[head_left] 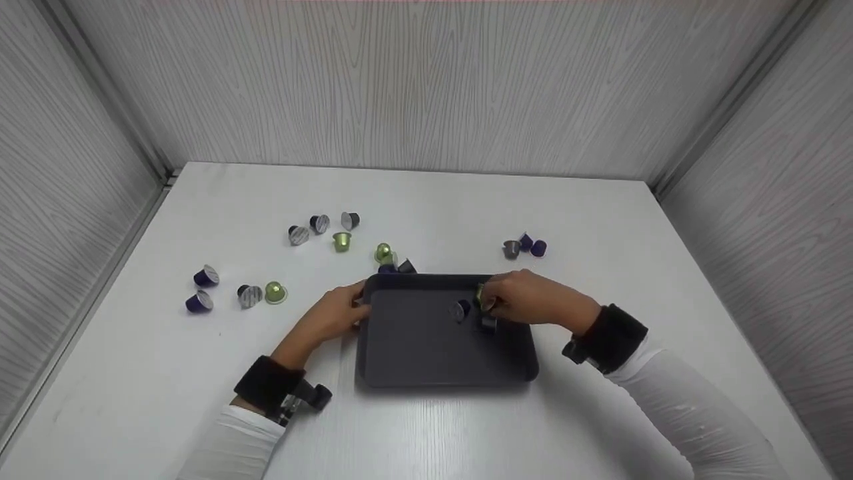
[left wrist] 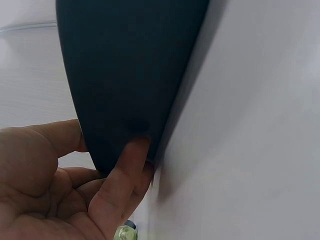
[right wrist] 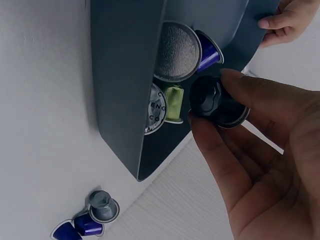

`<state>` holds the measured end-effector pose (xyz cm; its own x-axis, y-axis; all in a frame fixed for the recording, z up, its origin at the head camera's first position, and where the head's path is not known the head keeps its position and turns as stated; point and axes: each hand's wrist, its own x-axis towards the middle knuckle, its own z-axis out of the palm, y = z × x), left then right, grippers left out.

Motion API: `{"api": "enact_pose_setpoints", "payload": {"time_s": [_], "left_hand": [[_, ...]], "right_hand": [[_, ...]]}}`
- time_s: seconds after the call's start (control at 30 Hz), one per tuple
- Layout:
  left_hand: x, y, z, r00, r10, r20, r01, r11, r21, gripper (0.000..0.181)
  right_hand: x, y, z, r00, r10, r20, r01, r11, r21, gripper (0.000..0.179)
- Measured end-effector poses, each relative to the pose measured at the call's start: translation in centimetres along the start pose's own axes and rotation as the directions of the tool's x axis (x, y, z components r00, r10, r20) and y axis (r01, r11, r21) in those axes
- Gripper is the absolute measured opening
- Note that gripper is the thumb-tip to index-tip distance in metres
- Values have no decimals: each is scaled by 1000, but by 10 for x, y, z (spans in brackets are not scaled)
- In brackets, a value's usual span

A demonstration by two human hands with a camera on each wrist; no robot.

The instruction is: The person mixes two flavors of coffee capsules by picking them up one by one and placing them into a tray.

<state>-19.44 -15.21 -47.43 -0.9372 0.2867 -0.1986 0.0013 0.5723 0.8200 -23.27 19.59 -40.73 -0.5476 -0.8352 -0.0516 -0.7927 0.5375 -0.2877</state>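
Observation:
A dark grey tray (head_left: pixel 426 353) lies on the white table. At its left side my left hand (head_left: pixel 333 313) holds the rim; in the left wrist view the fingers (left wrist: pixel 112 197) lie against the outer wall. My right hand (right wrist: pixel 272 130) pinches a black coffee capsule (right wrist: pixel 207 97) between thumb and fingers, over the tray's far right part. Inside the tray are a blue capsule (right wrist: pixel 210 52), a green capsule (right wrist: pixel 174 102) and a capsule showing its silver lid (right wrist: pixel 177 52). Another lettered lid (right wrist: pixel 156 110) is partly hidden by the tray wall.
Just beyond the tray's far left corner sit green capsules (head_left: pixel 383 252) and dark ones (head_left: pixel 406 267). Several more capsules lie on the left, including a blue one (head_left: pixel 200 302) and a green one (head_left: pixel 274 292). A grey capsule (head_left: pixel 511 249) stands with two blue ones behind the tray's right side.

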Motion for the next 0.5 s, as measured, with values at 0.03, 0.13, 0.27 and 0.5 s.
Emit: {"api": "enact_pose_setpoints", "payload": {"time_s": [0.03,0.13,0.27,0.5], "left_hand": [[0,0,0,1000,1,0,-1,1000,1,57],[0,0,-1,1000,6,2,-6,1000,5,56],[0,0,-1,1000,3,5,-3,1000,9,56],[0,0,-1,1000,-2,-12,3,999,47,58]], "right_hand": [[0,-1,2,1000,-6,5,6,1000,-3,13],[1,-6,6,999,-31,23,31,999,-15,12],[3,-14,10,997,-56,51,58,998,-20,14],[5,-24,17,993,-66,102,70,997,-44,11]]}}
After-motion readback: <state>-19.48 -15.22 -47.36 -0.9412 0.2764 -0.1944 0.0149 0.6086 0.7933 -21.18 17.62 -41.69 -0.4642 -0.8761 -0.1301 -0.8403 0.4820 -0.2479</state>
